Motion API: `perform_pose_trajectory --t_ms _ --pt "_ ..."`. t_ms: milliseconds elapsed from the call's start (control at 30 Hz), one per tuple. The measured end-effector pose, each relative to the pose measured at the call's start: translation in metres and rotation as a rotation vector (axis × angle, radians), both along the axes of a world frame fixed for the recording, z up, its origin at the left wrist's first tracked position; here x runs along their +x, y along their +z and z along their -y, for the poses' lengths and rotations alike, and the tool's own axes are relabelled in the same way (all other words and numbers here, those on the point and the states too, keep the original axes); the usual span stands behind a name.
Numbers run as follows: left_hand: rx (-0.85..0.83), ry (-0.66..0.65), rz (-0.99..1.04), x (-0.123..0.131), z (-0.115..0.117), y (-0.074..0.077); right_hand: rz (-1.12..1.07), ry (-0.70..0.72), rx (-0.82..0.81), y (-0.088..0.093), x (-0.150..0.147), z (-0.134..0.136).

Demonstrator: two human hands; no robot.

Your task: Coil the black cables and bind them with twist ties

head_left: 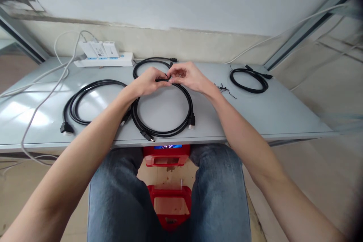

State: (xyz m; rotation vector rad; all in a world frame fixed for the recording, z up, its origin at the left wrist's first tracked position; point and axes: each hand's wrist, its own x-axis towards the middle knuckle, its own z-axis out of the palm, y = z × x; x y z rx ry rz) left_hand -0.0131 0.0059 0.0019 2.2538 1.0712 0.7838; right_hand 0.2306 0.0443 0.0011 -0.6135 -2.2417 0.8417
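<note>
A coiled black cable [164, 121] lies on the grey table [283, 109] in front of me, its two plugs near the front edge. My left hand [149, 80] grips the far side of the coil. My right hand [185, 75] pinches a thin black tie [163, 79] at the same spot, fingers touching the left hand's fingertips.
A second black coil [85, 102] lies to the left, a third [153, 62] behind my hands, and a smaller one [249, 80] at the right. Loose black ties [224, 89] lie right of my wrist. A white power strip [104, 59] with adapters sits at the back. A red stool [167, 181] stands between my knees.
</note>
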Motion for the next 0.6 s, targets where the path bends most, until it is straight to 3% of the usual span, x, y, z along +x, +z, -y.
perform_pose_trajectory --t_ms 367,600 --pt "-0.036 -0.033 0.017 0.000 -0.004 -0.006 0.019 0.059 -0.030 -0.001 0.002 -0.002" --pt "-0.016 -0.045 0.014 0.002 -0.001 -0.002 0.039 -0.011 -0.029 0.008 0.001 0.006"
